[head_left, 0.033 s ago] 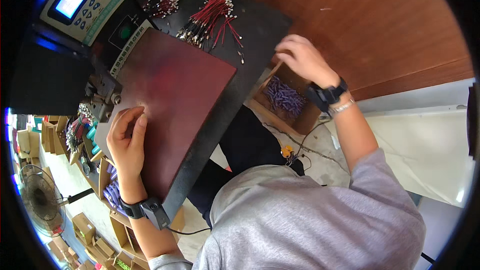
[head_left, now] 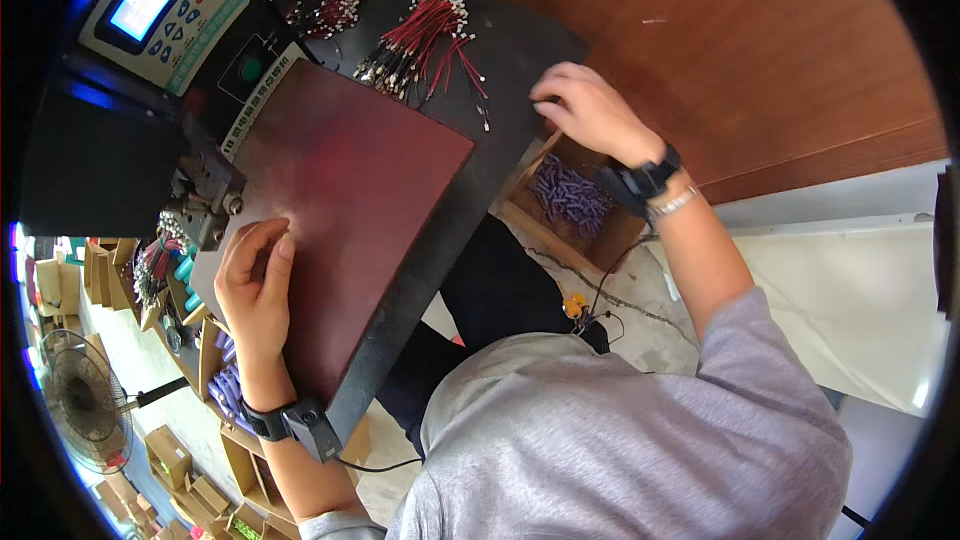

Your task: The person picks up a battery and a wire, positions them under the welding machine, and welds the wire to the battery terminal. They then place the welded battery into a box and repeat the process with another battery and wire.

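My left hand (head_left: 255,285) rests over the dark red board (head_left: 370,180), beside the metal jaws (head_left: 222,212) of a bench machine. Its thumb and forefinger are pinched together, and anything between them is too small to make out. Out at the table's right edge is my right hand (head_left: 598,118), fingers curled in and thumb close to them; what they may hold is hidden. Under that hand, below table height, a cardboard box (head_left: 625,230) contains many purple cylinders (head_left: 570,197). A fanned bundle of red and black wires (head_left: 430,30) with white connectors lies on the dark table (head_left: 510,50).
The machine's control panel (head_left: 165,15) with a lit screen stands at the upper left. Another wire bundle (head_left: 340,0) lies at the back. Boxes of purple pieces (head_left: 228,385) and a fan (head_left: 85,390) are at left. A wooden panel (head_left: 760,60) borders the right side.
My right hand has shifted a little left and upward, from above the box toward the table edge. The left hand stays in place.
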`<state>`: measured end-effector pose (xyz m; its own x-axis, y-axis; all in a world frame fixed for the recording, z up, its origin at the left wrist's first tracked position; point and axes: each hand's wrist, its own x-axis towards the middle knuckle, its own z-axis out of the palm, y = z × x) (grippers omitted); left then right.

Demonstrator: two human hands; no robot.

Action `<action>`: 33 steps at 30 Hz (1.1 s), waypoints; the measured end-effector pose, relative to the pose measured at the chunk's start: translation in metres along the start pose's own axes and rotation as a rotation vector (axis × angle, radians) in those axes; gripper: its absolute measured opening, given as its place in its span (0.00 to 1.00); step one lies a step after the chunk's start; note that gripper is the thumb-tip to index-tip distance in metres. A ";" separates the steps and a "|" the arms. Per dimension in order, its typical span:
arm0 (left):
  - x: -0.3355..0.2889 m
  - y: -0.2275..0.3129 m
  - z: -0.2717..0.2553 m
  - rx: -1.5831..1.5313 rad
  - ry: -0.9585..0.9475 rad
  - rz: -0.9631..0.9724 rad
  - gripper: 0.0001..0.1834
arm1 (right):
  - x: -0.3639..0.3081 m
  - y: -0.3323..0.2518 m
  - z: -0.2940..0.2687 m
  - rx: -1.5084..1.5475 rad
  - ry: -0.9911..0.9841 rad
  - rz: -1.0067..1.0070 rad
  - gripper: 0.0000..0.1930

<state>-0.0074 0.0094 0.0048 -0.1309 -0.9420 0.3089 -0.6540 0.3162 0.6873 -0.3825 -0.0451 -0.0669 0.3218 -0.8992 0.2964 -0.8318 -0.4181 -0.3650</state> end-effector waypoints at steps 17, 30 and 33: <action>0.004 0.006 -0.004 -0.046 -0.016 -0.067 0.07 | 0.128 0.031 0.017 -0.010 -0.176 0.143 0.09; 0.002 0.003 -0.007 -0.026 -0.032 0.020 0.08 | 0.072 -0.056 -0.057 0.145 0.549 0.061 0.07; -0.003 -0.004 -0.007 -0.092 0.000 -0.019 0.08 | 0.068 -0.077 -0.056 0.314 0.554 0.019 0.07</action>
<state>0.0009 0.0122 0.0055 -0.1192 -0.9481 0.2946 -0.5854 0.3068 0.7505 -0.3218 -0.0663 0.0307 -0.0429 -0.7418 0.6692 -0.6358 -0.4964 -0.5910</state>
